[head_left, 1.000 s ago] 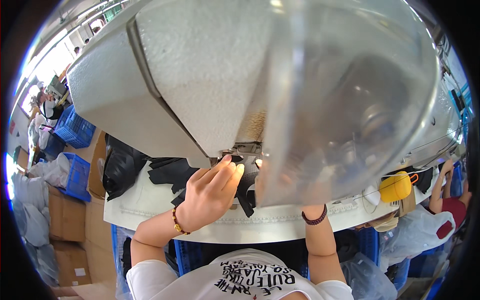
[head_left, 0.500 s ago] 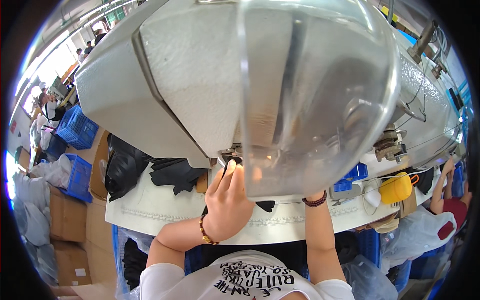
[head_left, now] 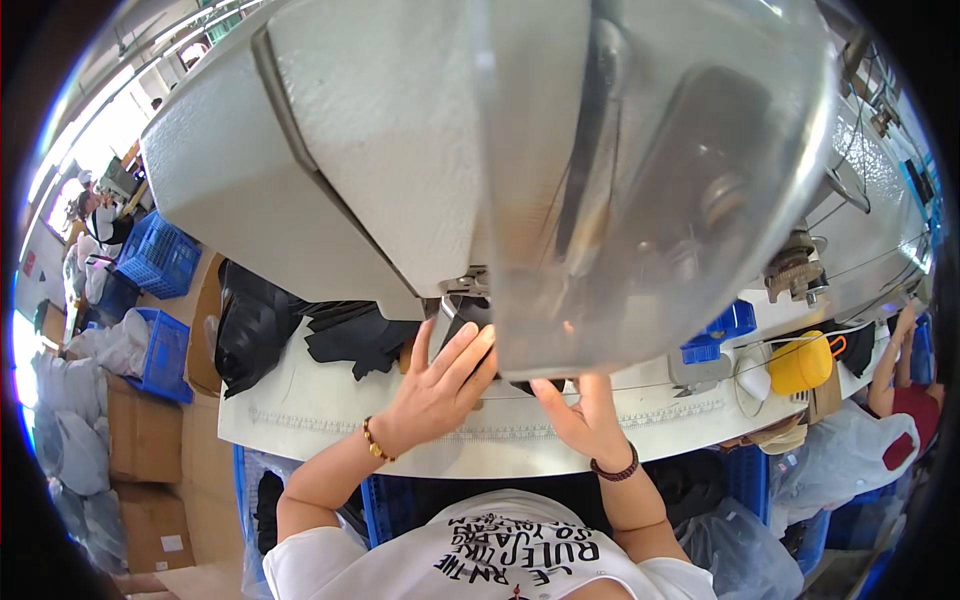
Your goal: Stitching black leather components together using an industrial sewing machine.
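Note:
A large pale grey sewing machine fills the upper middle, with a cloudy see-through guard on its right side. By its needle area, my left hand lies with fingers stretched out on a black fabric piece. My right hand is to the right of it at the guard's lower edge, thumb stretched away from the other fingers. Those fingertips are partly hidden behind the guard. A bit of black fabric shows between the hands, mostly covered.
Black cut pieces and a black bag lie left on the white table. Right are a blue holder and a yellow container. Blue crates and cardboard boxes stand left; a co-worker's arm shows far right.
My right hand has come left and nearer, out from behind the guard. My left hand has shifted slightly left, its bunched fingers now spread flatter over the black fabric.

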`<action>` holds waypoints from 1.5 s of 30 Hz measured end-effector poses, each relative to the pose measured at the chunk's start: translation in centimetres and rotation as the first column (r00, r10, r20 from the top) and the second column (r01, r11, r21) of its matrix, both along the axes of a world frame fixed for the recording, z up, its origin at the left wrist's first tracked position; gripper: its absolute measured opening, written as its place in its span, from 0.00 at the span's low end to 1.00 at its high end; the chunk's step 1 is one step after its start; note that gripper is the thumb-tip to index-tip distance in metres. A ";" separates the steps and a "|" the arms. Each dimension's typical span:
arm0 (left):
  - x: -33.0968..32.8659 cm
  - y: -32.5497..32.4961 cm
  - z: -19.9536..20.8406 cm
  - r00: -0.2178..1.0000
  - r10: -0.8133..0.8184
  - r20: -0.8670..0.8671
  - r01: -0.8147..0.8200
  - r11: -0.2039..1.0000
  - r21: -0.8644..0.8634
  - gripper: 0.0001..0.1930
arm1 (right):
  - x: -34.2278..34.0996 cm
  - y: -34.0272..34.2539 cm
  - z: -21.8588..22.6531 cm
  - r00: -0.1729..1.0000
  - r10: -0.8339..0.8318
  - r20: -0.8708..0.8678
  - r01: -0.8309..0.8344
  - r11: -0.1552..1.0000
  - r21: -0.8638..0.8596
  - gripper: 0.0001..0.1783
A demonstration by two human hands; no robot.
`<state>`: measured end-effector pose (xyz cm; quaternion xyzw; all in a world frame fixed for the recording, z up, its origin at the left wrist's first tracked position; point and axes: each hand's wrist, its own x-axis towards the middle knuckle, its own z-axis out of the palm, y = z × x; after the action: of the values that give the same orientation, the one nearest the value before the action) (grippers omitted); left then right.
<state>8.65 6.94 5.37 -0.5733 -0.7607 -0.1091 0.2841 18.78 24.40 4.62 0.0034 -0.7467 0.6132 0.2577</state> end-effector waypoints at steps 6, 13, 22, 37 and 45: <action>0.2 0.3 4.5 0.998 -0.062 -0.004 0.061 0.969 0.240 0.17 | 0.2 -1.1 -0.6 0.982 0.184 0.034 -0.155 0.900 -0.406 0.26; 1.8 1.0 4.6 0.997 -0.046 0.055 0.036 0.983 0.181 0.14 | 0.5 -3.1 -1.5 0.983 0.161 -0.086 -0.180 0.773 -0.608 0.21; 1.7 1.1 3.6 0.999 -0.028 -0.023 0.031 0.988 0.150 0.12 | 0.7 -2.6 -2.1 0.994 0.097 -0.053 -0.110 0.919 -0.378 0.11; 0.9 2.3 5.2 0.999 0.006 0.053 -0.015 0.987 0.161 0.16 | -1.1 -1.3 -0.9 0.980 0.053 -0.194 -0.129 0.906 -0.402 0.15; 1.8 1.2 4.9 0.802 -0.119 0.585 -0.156 0.904 0.398 0.21 | -0.7 -1.3 0.8 0.992 0.053 -0.117 -0.093 0.926 -0.366 0.14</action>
<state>10.48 8.13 10.31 -0.4257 -0.7738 -0.4445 0.1497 18.09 23.11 5.40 0.0149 -0.6021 0.7514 0.2696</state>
